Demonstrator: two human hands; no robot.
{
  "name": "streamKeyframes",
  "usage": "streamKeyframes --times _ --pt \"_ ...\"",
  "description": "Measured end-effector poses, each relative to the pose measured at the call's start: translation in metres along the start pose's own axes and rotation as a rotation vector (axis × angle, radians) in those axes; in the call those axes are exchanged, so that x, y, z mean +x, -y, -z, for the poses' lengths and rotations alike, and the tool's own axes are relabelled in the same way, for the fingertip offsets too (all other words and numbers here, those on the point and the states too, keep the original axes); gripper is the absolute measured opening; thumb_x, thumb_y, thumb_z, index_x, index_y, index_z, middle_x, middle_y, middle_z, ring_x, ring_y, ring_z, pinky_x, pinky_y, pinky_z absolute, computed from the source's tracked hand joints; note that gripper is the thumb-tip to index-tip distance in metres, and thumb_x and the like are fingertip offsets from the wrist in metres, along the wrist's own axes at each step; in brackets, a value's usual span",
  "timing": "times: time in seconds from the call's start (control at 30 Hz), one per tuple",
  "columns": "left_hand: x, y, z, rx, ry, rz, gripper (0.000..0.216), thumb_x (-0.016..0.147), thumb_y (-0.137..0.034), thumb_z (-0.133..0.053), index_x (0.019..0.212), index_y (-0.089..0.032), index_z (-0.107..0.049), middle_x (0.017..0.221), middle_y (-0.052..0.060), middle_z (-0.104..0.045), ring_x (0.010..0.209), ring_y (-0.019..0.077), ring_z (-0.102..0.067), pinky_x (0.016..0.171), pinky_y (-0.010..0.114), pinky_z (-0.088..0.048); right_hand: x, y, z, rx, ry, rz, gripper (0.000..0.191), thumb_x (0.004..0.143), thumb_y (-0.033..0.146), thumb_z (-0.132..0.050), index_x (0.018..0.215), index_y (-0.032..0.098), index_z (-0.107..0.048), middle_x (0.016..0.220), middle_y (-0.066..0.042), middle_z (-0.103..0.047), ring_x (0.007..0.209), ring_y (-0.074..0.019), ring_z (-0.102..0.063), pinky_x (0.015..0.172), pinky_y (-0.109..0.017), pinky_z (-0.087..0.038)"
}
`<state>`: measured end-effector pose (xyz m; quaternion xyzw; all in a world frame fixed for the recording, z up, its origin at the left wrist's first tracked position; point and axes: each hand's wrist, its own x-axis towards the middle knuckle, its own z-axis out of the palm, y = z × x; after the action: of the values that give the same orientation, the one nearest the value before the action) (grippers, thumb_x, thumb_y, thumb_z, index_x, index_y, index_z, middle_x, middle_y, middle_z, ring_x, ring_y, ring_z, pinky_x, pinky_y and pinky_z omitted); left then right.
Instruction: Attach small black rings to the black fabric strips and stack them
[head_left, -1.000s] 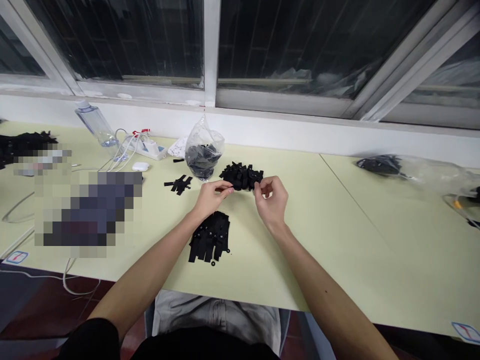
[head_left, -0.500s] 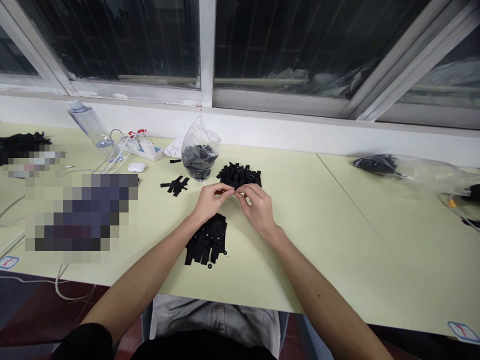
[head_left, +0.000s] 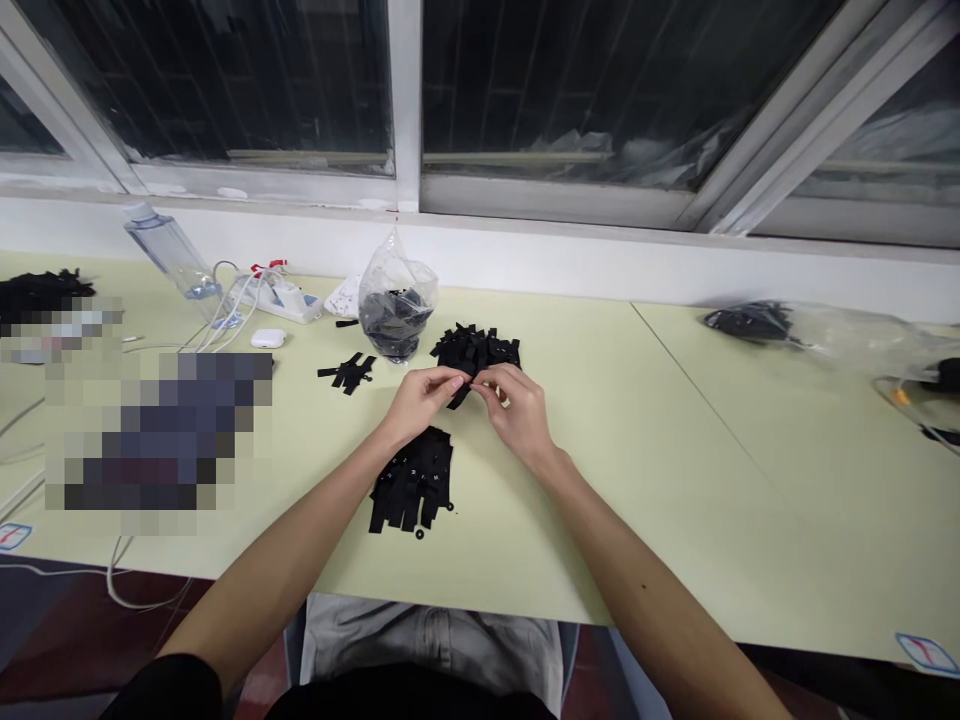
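Close together at the middle of the table, my left hand [head_left: 420, 402] and my right hand [head_left: 517, 408] meet at the fingertips, both pinched. A short black fabric strip [head_left: 459, 396] hangs down from between them. Its upper end is hidden by the fingers. Just behind my hands lies a heap of black strips [head_left: 480, 348]. Nearer to me, a flatter layered pile of black strips [head_left: 414, 482] shows small white marks, with small black rings at its front edge.
Left of the heap are a clear bag of black pieces [head_left: 399, 320] and several loose strips [head_left: 349, 372]. Farther left stand a white earbud case [head_left: 268, 338], a power strip [head_left: 296, 303] and a tilted water bottle [head_left: 176, 255]. Another plastic bag [head_left: 840, 335] lies at the right.
The black strip now shows hanging below my fingertips, where little of it could be seen before. Both hands stay in nearly the same place; the view has shifted slightly.
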<state>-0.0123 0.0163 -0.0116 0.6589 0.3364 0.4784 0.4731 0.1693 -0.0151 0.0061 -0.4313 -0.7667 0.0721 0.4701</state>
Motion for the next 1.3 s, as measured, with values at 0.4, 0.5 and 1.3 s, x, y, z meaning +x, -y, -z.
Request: streamKeyframes --times 0.4,0.5,1.3 --pt "0.004 0.005 0.006 0.069 0.084 0.004 0.033 0.09 -0.044 -0.059 0.098 -0.015 -0.074 0.089 0.006 -0.072 0.079 0.0171 -0.063 0.073 0.028 -0.048 0.002 0.0 -0.002 0.216 0.103 -0.168 0.008 0.091 0.028 -0.059 0.086 0.021 -0.06 0.083 -0.003 -0.061 0.069 -0.0165 -0.055 0.061 -0.03 -0.045" --pt "0.004 0.004 0.007 0.066 0.114 -0.001 0.034 0.09 -0.044 -0.059 0.098 -0.015 -0.074 0.091 0.007 -0.072 0.08 0.0175 -0.063 0.073 0.028 -0.049 0.002 -0.004 -0.005 0.32 0.121 -0.257 0.011 0.09 0.032 -0.061 0.087 0.021 -0.06 0.079 -0.002 -0.061 0.069 -0.0165 -0.056 0.062 -0.03 -0.046" --pt "-0.002 -0.01 0.01 0.431 0.126 -0.182 0.024 0.095 -0.03 -0.051 0.099 -0.021 -0.073 0.1 0.005 -0.075 0.091 0.0202 -0.068 0.082 0.031 -0.049 0.002 -0.003 -0.002 0.248 0.137 -0.233 0.009 0.089 0.03 -0.062 0.086 0.021 -0.064 0.079 -0.002 -0.062 0.069 -0.0165 -0.056 0.059 -0.03 -0.044"
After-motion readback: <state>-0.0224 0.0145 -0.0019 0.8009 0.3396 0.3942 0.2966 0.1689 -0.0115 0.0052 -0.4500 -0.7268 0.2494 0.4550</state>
